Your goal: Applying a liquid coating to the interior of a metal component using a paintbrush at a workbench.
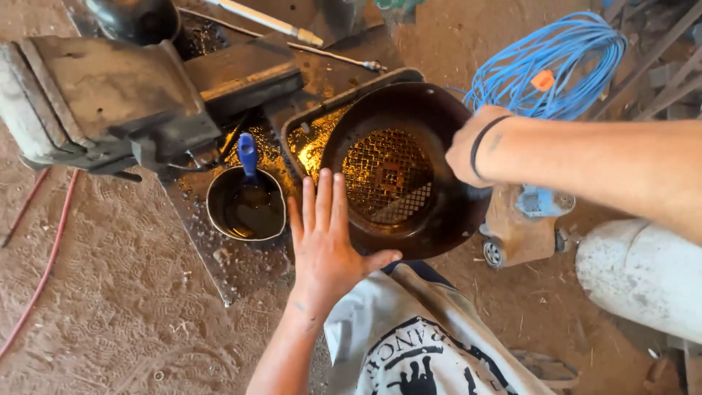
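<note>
A round dark metal fan cover (439, 219) with a mesh grille in its middle is tilted over an oily tray (311, 121) on a metal bench. My right hand (468, 150) grips its right rim; a black band circles that wrist. My left hand (325, 238) is flat, fingers spread, against the cover's left rim. Left of it stands a small pot of dark oil (245, 205) with a blue-handled brush (248, 157) in it.
A big rusty bench vise (110, 95) sits at the upper left. A coil of blue cable (556, 62) lies at the upper right, a white cylinder (643, 274) at the right, a red hose (47, 263) on the dirt floor at left.
</note>
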